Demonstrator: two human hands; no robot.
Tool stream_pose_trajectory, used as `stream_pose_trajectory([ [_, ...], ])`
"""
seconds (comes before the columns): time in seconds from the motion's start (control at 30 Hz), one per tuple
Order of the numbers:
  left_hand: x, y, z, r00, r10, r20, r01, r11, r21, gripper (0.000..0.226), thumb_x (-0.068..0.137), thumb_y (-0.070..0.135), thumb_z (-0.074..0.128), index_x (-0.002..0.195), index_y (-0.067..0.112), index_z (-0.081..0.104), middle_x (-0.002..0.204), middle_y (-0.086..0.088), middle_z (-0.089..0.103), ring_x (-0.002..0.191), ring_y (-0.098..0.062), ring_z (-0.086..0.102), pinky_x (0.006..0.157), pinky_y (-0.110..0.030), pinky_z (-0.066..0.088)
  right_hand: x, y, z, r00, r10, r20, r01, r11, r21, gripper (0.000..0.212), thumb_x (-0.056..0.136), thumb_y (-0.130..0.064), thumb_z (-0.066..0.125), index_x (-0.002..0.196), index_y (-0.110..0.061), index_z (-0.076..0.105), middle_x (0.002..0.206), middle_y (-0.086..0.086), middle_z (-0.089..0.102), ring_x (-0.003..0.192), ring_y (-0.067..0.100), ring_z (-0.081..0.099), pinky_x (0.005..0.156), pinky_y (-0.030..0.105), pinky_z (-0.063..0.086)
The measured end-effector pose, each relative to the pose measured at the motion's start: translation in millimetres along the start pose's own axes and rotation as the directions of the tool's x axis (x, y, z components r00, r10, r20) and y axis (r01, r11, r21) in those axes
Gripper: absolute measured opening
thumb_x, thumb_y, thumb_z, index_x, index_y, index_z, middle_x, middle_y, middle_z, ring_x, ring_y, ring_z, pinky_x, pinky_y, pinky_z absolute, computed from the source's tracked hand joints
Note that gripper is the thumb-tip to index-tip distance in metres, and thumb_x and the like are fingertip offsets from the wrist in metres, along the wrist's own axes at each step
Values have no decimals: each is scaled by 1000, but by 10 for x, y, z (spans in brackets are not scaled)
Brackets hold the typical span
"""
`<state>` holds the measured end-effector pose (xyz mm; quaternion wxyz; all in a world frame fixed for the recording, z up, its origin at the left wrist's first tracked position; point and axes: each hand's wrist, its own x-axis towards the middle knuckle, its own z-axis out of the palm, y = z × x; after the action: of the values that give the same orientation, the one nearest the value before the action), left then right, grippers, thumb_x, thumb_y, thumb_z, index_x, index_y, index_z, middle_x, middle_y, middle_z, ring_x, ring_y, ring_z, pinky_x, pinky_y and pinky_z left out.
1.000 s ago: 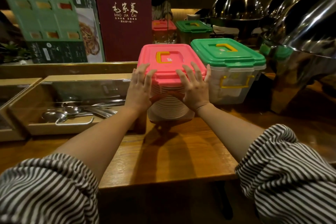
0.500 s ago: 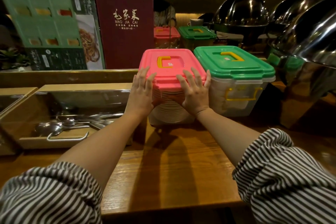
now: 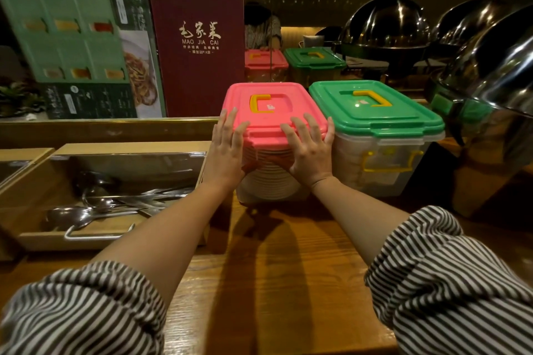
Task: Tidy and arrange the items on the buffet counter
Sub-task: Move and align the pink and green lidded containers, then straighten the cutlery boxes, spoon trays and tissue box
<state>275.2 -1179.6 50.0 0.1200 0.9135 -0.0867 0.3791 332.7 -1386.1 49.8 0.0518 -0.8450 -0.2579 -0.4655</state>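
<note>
**Both hands on the pink-lidded box at the buffet counter**

On the wooden counter (image 3: 268,282), lit warm and dim, stood a pink-lidded storage box (image 3: 274,112) just beside a green-lidded storage box (image 3: 375,112), their sides nearly touching. Left of them lay a wooden cutlery tray (image 3: 86,228) with steel spoons (image 3: 75,215) inside. Behind ran a mirrored wall, with a maroon menu board (image 3: 199,52) and a green menu board (image 3: 72,37) leaning upright against it. Domed chafing dishes (image 3: 386,23) crowded the right side.

Head view: the left hand (image 3: 225,153) lay flat against the near left corner of the pink lid, fingers spread over its edge; the right hand (image 3: 310,150) pressed the near right corner likewise. Whether they gripped or only pushed could not be told. Both striped sleeves (image 3: 450,282) were rolled above the forearms.

Against the picture a second before, the hands kept the same hold on the same corners, and the pink box sat closer beside the green one; the view had tilted up, showing more of the ceiling trim.

The lids were glossy moulded plastic, rectangular with rounded corners, each with a yellow recessed handle. The bodies were translucent; stacked white plates showed through the pink box. The chafing domes were polished, mirror-bright metal, and the counter showed a grained, varnished finish.
</note>
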Motion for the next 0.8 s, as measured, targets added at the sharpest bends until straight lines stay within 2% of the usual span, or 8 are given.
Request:
stream_pose_trajectory([
  [0.13, -5, -3, -4, 1000, -3, 1, 3, 1000, -6, 97, 71, 36, 83, 145, 16, 24, 159, -15, 9, 149, -35, 1, 116, -52, 17, -3, -3, -9, 1000, 1, -3, -1, 1000, 1, 82, 66, -45, 83, 134, -24, 44, 133, 10, 57, 131, 35, 42, 110, 68, 16],
  [0.23, -10, 19, -29, 999, -24, 29, 23, 1000, 18, 98, 73, 39, 81, 146, 17, 21, 160, -14, 6, 149, -33, -2, 117, -51, 13, 4, -24, -41, 999, 16, 35, -17, 1000, 14, 83, 63, -43, 83, 134, -25, 44, 133, 10, 57, 131, 35, 43, 110, 69, 16],
  [0.37, -30, 50, -123, 993, -32, 115, 26, 998, 59, 107, 75, 47, 78, 152, 19, 9, 163, -11, -1, 150, -30, -8, 119, -54, 13, 2, -37, -126, 996, 13, 92, -18, 999, 47, 92, 59, -48, 83, 136, -24, 41, 138, 12, 53, 135, 36, 41, 109, 74, 14],
  [0.43, -29, 71, -215, 980, -50, 191, 37, 997, 69, 114, 75, 49, 77, 154, 22, -1, 163, -8, -8, 149, -28, -12, 119, -56, 11, 9, -75, -202, 991, 23, 128, -31, 998, 55, 89, 68, -66, 71, 141, -25, 39, 146, 14, 46, 141, 37, 34, 110, 75, 4],
  [0.5, -36, 95, -320, 964, -64, 257, 52, 997, 52, 117, 77, 50, 75, 155, 20, -7, 163, -5, -14, 149, -25, -16, 120, -55, 6, 22, -155, -287, 984, 80, 157, -91, 994, 62, 90, 78, -82, 45, 146, -23, 37, 154, 14, 36, 147, 35, 25, 110, 73, -8],
  [0.53, -54, 99, -380, 959, -65, 277, 58, 998, 33, 116, 78, 50, 74, 155, 19, -8, 163, -5, -14, 149, -24, -15, 121, -54, 4, 16, -204, -316, 981, 112, 160, -126, 989, 81, 92, 80, -83, 36, 149, -22, 34, 157, 14, 31, 148, 34, 21, 110, 71, -11],
  [0.67, -242, -15, -667, 960, -91, 263, 101, 995, -25, 104, 87, 46, 65, 156, 18, -7, 164, -2, -10, 150, -17, -7, 120, -44, 0, -21, -497, -401, 982, 146, 118, -166, 967, 192, 81, 89, -73, 33, 150, -19, 30, 160, 14, 24, 149, 36, 13, 112, 70, -8],
  [0.8, -595, -276, -1000, 961, -217, 171, 226, 974, -34, 84, 95, 43, 55, 156, 16, 4, 164, -3, 4, 150, -16, 2, 121, -41, 7, -20, -987, -478, 999, 26, 32, -34, 959, 281, 66, 94, -57, 44, 146, -16, 39, 158, 14, 30, 149, 36, 16, 114, 64, -11],
])
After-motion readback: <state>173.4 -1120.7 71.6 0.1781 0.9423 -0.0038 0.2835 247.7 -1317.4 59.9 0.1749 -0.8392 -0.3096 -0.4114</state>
